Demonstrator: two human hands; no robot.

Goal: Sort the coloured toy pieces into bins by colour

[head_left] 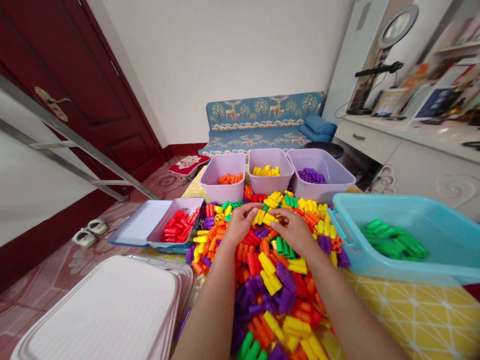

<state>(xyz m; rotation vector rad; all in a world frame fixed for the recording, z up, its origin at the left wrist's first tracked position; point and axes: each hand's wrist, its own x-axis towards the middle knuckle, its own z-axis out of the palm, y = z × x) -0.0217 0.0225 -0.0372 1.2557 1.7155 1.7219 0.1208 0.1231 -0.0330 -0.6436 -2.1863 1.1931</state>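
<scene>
Both of my hands are over the far half of a mixed heap of plastic tube pieces in red, orange, yellow, green and purple. My left hand pinches a yellow tube piece between thumb and fingers. Facing it, my right hand grips another yellow tube piece. The two yellow pieces are close together, end toward end; whether they touch I cannot tell. Green pieces lie just below my right hand.
Behind the heap stand lilac bins with orange, yellow and purple pieces. A box of red pieces is at left, a turquoise tub of green ones at right. White lids lie front left; a sofa is behind.
</scene>
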